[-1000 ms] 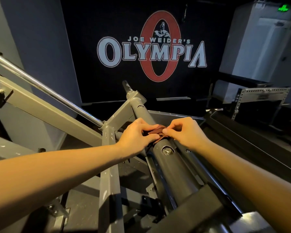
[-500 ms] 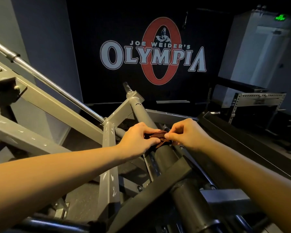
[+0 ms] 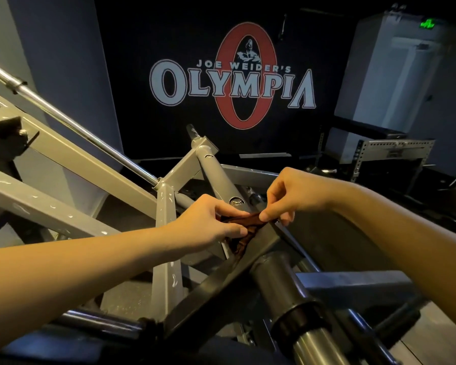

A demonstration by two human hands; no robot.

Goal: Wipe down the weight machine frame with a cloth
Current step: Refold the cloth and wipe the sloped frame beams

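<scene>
A small dark reddish-brown cloth (image 3: 244,234) hangs over the grey tube of the weight machine frame (image 3: 216,177), near where a dark crossbar meets it. My left hand (image 3: 208,222) grips the cloth's left part with curled fingers. My right hand (image 3: 287,196) pinches its upper right edge between thumb and forefinger. The two hands sit close together over the tube. Part of the cloth droops down between the tube and the crossbar, and the left hand hides the rest of it.
A chrome bar (image 3: 71,125) and grey square beams (image 3: 71,154) slant up to the left. A dark steel crossbar (image 3: 221,283) and a thick post (image 3: 290,306) lie below the hands. A perforated rack (image 3: 395,148) stands at the right. An Olympia banner (image 3: 232,83) hangs on the far wall.
Both hands have slid with the cloth down the tube toward the dark crossbar. The cloth now hangs loosely and the right hand has lifted its edge. The view has dipped lower.
</scene>
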